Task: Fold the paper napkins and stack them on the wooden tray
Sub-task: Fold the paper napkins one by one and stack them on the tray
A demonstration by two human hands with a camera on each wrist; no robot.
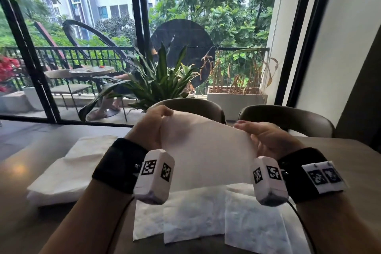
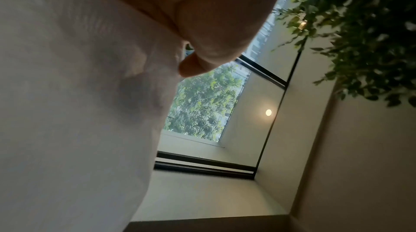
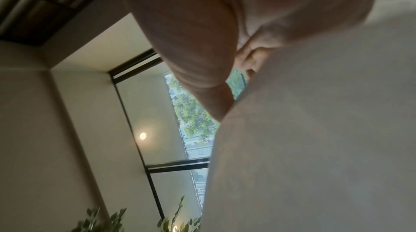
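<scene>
A white paper napkin [image 1: 206, 150] hangs spread in the air above the table, held at its two upper corners. My left hand [image 1: 158, 121] pinches the upper left corner and my right hand [image 1: 255, 132] pinches the upper right one. The same napkin [image 2: 78, 111] fills the left of the left wrist view under my thumb, and in the right wrist view the napkin [image 3: 315, 129] fills the right side. Several flat napkins [image 1: 195, 216] lie on the table below. A stack of napkins [image 1: 68, 167] lies at the left. No wooden tray shows.
The dark table [image 1: 24, 222] runs under everything, its front left part bare. Two chair backs [image 1: 288, 117] stand behind the far edge. A potted plant [image 1: 156, 80] and a glass wall lie beyond.
</scene>
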